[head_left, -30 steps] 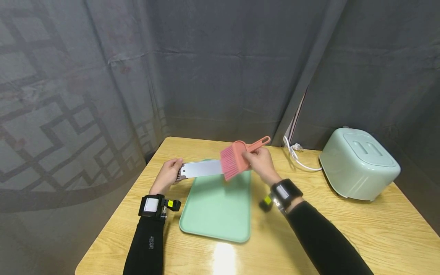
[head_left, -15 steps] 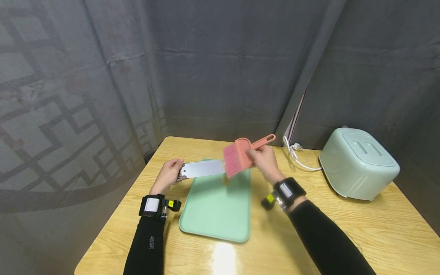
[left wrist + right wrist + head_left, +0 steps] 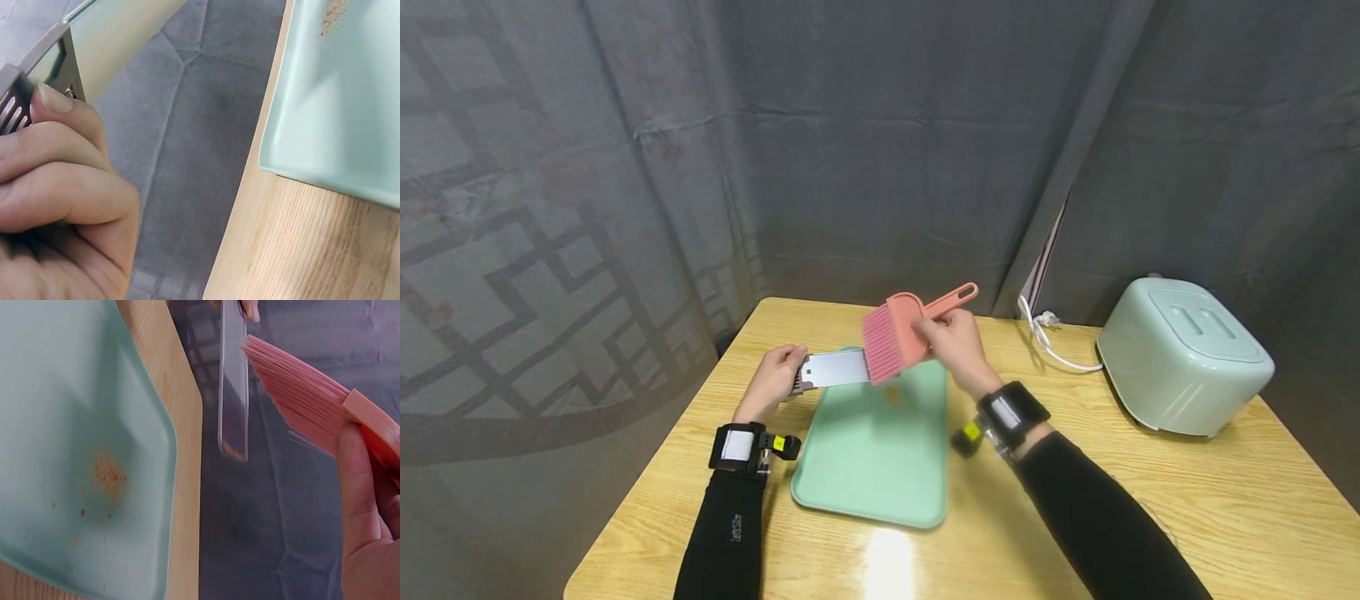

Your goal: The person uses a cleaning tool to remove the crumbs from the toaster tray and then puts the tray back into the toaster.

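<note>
My left hand grips the slotted grey-brown end of a long, flat metal crumb tray, raised over the back of a mint-green tray. In the left wrist view, the fingers curl round that slotted end. My right hand pinches a pink hand brush near its head, the looped handle pointing up to the right. The bristles cover the far end of the crumb tray in the head view. A small heap of brown crumbs lies on the green tray, with loose bits around it. Crumbs also show at the crumb tray's end.
A mint-green toaster stands at the right of the wooden table. Its white cord runs to the back edge. A grey curtain hangs behind the table and along its left side.
The brush first shifts slightly right and off the crumb tray's end, then back left across it. The left hand and crumb tray move very slightly right.
</note>
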### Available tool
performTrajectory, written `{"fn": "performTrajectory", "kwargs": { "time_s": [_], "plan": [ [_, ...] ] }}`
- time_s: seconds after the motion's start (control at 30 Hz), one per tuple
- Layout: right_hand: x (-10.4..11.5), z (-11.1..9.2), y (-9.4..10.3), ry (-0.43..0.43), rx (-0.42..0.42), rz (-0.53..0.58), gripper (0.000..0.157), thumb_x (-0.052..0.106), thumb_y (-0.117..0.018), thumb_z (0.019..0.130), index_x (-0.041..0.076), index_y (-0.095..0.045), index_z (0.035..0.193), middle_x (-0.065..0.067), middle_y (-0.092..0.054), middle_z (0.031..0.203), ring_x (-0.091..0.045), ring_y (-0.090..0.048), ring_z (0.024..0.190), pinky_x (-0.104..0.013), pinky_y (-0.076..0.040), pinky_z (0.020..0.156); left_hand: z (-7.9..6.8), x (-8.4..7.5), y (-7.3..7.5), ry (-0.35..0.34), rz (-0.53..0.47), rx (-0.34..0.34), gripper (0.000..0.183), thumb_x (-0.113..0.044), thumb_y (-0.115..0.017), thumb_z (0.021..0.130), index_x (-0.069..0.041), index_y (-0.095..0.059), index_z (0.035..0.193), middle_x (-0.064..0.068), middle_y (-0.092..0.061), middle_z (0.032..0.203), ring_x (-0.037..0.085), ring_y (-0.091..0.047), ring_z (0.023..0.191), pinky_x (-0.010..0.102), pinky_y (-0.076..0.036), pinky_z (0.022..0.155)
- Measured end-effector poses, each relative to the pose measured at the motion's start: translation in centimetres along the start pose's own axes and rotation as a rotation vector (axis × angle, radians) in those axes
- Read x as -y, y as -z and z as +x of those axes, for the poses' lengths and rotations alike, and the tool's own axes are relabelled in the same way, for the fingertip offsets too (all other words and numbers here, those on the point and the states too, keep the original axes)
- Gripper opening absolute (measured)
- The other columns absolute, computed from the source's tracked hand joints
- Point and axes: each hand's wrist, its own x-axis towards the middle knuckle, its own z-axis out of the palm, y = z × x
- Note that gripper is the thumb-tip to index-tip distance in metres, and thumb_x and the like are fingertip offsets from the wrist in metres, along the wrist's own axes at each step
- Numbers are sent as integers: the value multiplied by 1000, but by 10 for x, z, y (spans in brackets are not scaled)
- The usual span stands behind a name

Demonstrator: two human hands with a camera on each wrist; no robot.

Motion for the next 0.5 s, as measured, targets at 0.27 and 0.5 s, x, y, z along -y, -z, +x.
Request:
{"fn": "performTrajectory", "kwargs": {
  "time_s": [0.27,0.5],
  "plan": [
    [2,-3,-19,-2,39,10,23,20,-61,87,-1,-63,98,-22,-68,89,-23,-65,71,-31,-56,57,1,-1,-5,-6,18,0,42,-40,-38,100,-3,-58,97,5,-53,71,15,-49,55,24,-36,45],
    [-9,-5,-23,-26,47,-21,22,21,-61,86,2,-63,96,-19,-69,87,-22,-66,69,-33,-57,57,1,-1,-5,-6,-7,16,43,-42,-38,99,-3,-56,97,3,-52,70,13,-47,54,23,-34,44]
  ]
}}
